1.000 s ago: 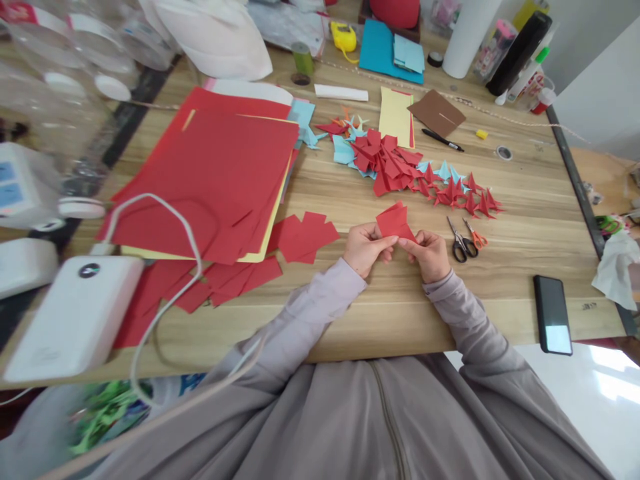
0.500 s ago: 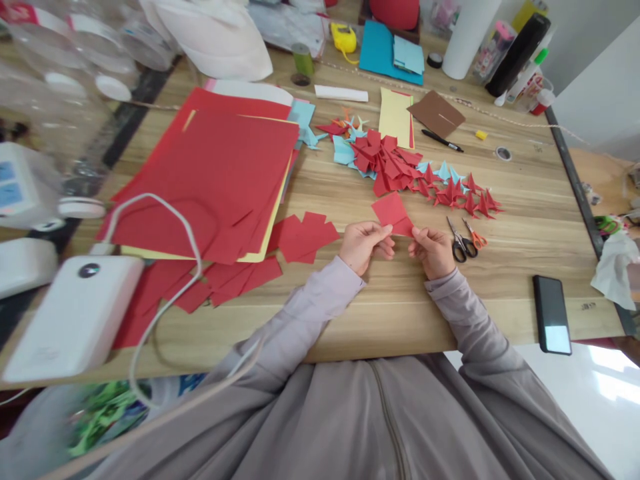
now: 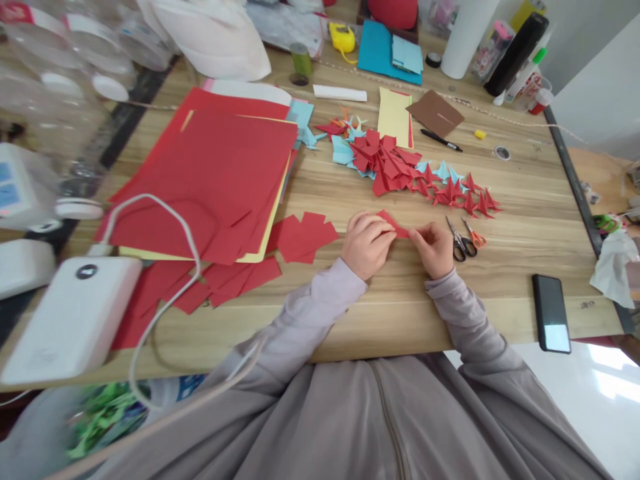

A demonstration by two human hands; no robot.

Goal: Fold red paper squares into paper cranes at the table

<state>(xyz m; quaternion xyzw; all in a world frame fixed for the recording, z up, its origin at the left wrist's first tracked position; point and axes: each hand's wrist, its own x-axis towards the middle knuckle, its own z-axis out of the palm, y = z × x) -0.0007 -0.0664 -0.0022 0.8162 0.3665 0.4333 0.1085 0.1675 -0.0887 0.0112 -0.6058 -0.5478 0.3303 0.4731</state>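
**Head view: the red sheet came down flat for creasing**

Head camera showed the change plainly. Half a second before, the small red paper piece (image 3: 397, 225) had stood lifted between both hands; now it lay pressed low on the wooden surface (image 3: 525, 220), mostly hidden. The left hand (image 3: 367, 241) had closed over it from nine o'clock, fingers curled and pinching its edge, and the right hand (image 3: 434, 248) pinched the corner at three o'clock. I judged a fold was being flattened. The paper looked thin, matte and sharply cornered. At twelve o'clock lay a heap of folded red and blue shapes (image 3: 400, 167), pointed like stars. Just beside the right hand rested two pairs of scissors (image 3: 465, 239), and red squares (image 3: 305, 237) at nine o'clock.
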